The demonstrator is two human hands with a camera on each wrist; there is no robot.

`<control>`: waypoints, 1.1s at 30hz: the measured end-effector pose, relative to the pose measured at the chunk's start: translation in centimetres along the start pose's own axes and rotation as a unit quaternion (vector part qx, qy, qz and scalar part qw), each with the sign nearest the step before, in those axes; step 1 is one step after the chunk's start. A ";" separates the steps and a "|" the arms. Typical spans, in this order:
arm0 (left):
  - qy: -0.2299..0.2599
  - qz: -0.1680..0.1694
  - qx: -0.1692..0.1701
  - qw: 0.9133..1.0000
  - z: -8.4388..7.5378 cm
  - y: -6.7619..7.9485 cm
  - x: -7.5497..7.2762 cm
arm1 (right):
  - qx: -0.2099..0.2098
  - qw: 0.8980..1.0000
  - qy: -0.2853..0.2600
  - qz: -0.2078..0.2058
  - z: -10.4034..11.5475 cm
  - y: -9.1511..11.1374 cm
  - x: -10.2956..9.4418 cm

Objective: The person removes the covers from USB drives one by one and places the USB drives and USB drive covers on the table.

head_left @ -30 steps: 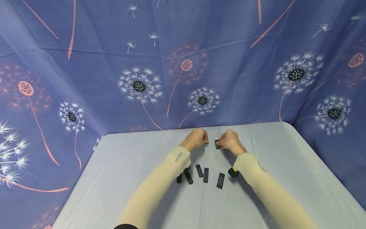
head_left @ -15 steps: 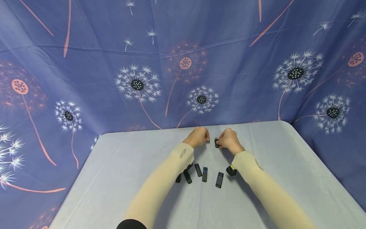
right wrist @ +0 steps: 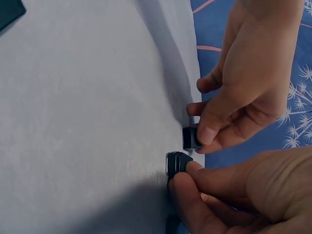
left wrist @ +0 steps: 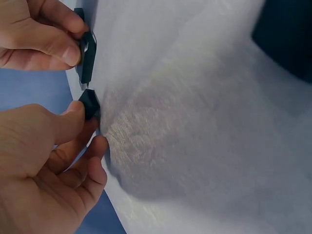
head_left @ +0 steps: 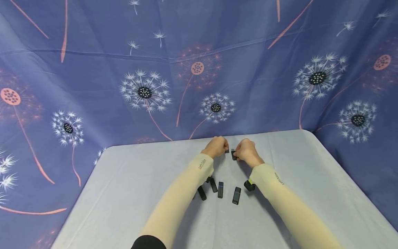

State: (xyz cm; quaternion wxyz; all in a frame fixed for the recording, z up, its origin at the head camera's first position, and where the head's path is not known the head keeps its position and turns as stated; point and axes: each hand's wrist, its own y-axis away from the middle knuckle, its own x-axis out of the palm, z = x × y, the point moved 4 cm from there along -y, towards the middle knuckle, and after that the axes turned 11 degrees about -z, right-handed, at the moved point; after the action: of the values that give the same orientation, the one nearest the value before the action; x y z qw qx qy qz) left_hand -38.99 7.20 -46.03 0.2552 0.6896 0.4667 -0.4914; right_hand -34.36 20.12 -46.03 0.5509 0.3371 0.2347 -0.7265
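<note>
My left hand (head_left: 216, 147) pinches a small black cap (left wrist: 89, 104) between thumb and fingertips over the far part of the table. Just right of it, my right hand (head_left: 247, 153) grips a black USB flash drive (head_left: 234, 155) by its body. The drive's metal plug points away from me in the head view. In the left wrist view the cap and the USB flash drive (left wrist: 87, 61) are almost end to end, with a thin bit of metal between them. In the right wrist view a small gap separates the cap (right wrist: 189, 138) from the drive (right wrist: 176, 163).
Several black USB sticks lie on the pale tablecloth (head_left: 140, 193) nearer me, among them one with a blue band (head_left: 220, 190) and a larger one (head_left: 236, 195). My left sleeve partly covers a dark object beside them. A blue dandelion-print curtain (head_left: 180, 83) hangs behind the table.
My two hands have come closer together, bringing the cap nearer to the USB flash drive's plug. The head view has shifted slightly. Both grips stay the same.
</note>
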 end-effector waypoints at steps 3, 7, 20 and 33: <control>-0.013 -0.001 -0.004 1.000 -0.6 -0.6 0.3 | -0.002 1.000 -0.005 -0.001 -0.2 -0.1 -0.5; -0.026 0.002 0.000 1.000 -0.7 -0.6 0.3 | -0.006 1.000 -0.004 -0.001 -0.1 0.0 -0.2; -0.051 0.010 -0.009 0.999 -1.0 -0.3 0.5 | -0.020 1.000 0.000 -0.012 0.1 0.4 -0.2; -0.036 -0.005 -0.008 0.999 -0.5 -0.3 0.9 | -0.009 1.000 -0.005 -0.010 0.1 0.5 -0.1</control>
State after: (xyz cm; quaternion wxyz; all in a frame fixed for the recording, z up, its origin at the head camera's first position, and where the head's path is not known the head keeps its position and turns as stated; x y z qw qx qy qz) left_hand -38.99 8.11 -46.62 0.2749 0.6674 0.4644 -0.5132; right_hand -33.87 20.02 -45.88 0.5477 0.3261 0.2416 -0.7317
